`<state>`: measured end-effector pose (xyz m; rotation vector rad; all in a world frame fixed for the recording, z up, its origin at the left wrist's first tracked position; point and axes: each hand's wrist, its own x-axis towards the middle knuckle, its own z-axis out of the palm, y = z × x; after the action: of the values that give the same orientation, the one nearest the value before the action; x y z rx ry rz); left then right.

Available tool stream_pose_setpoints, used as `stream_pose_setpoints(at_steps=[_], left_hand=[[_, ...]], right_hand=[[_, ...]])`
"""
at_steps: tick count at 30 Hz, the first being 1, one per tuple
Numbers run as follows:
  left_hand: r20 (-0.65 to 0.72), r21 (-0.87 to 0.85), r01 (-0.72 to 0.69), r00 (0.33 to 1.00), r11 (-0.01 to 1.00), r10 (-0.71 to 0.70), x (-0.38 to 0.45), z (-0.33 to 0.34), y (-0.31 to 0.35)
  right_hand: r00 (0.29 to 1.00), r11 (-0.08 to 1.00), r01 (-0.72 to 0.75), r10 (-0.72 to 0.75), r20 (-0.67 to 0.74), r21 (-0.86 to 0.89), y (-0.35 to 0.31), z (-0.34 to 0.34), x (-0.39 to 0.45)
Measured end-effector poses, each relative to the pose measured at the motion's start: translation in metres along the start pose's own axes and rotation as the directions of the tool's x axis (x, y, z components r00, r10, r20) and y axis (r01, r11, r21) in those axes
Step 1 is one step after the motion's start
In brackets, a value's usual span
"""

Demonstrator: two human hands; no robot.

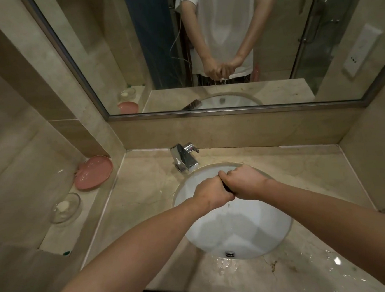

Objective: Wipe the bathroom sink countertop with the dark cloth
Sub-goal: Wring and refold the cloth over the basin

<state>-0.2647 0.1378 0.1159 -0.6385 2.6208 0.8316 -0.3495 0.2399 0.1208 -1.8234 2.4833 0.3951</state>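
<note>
step: dark cloth (226,188) wrung over sink (238,229)
fingers: left hand (210,193), right hand (244,183) both clamped on cloth
tip: twisted till drips stop, wet counter (298,273) wiped next

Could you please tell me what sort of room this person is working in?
Almost certainly a bathroom: a white basin sunk in a marble-look countertop, a chrome faucet behind it, a wall mirror above, and a glass soap dish on the side ledge.
</note>
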Motion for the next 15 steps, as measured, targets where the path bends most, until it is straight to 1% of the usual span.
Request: stream_pose_setpoints(at_steps=[2,3,5,7,8,9,10,11,12,13,14,15], left_hand=[[0.069,-0.071,0.020,0.998,0.997,-0.016,0.001,-0.004,0.001],[0.088,-0.135,0.027,0.996,0.991,-0.015,0.000,-0.007,0.001],[0.098,-0.303,0.023,0.995,0.953,0.007,-0.004,-0.016,-0.003],[0.126,-0.484,0.016,0.991,0.875,0.051,-0.012,-0.023,-0.011],[0.131,-0.586,0.006,0.988,0.810,0.087,-0.017,-0.025,-0.017],[0.105,-0.685,-0.010,0.988,0.728,0.113,-0.021,-0.024,-0.022],[0.055,-0.761,-0.025,0.993,0.648,0.102,-0.025,-0.022,-0.029],[-0.002,-0.810,-0.040,0.998,0.585,0.066,-0.029,-0.019,-0.035],[-0.054,-0.836,-0.055,0.998,0.546,0.019,-0.034,-0.015,-0.040],[-0.096,-0.849,-0.058,0.994,0.525,-0.045,-0.040,-0.010,-0.045],[-0.127,-0.861,-0.053,0.986,0.507,-0.112,-0.045,-0.005,-0.052],[-0.160,-0.866,-0.058,0.973,0.497,-0.165,-0.049,0.000,-0.059]], right_hand=[[1.000,0.998,0.011,-0.009,-0.020,0.058,0.005,0.005,0.000],[0.998,0.995,0.020,-0.014,-0.062,0.100,0.008,0.008,-0.001],[0.975,0.990,0.042,-0.012,-0.220,0.135,0.012,0.013,0.000],[0.942,0.976,0.023,0.052,-0.332,0.216,0.014,0.015,-0.004],[0.921,0.954,0.021,0.099,-0.378,0.300,0.014,0.018,-0.006],[0.909,0.916,0.038,0.134,-0.394,0.399,0.012,0.019,-0.009],[0.908,0.845,0.076,0.160,-0.387,0.529,0.009,0.019,-0.011],[0.916,0.736,0.109,0.187,-0.356,0.669,0.002,0.019,-0.014],[0.924,0.585,0.132,0.220,-0.313,0.800,-0.005,0.018,-0.020],[0.937,0.391,0.142,0.243,-0.251,0.909,-0.013,0.017,-0.023],[0.951,0.178,0.133,0.255,-0.176,0.975,-0.023,0.017,-0.024],[0.960,-0.014,0.098,0.265,-0.090,0.995,-0.034,0.017,-0.023]])
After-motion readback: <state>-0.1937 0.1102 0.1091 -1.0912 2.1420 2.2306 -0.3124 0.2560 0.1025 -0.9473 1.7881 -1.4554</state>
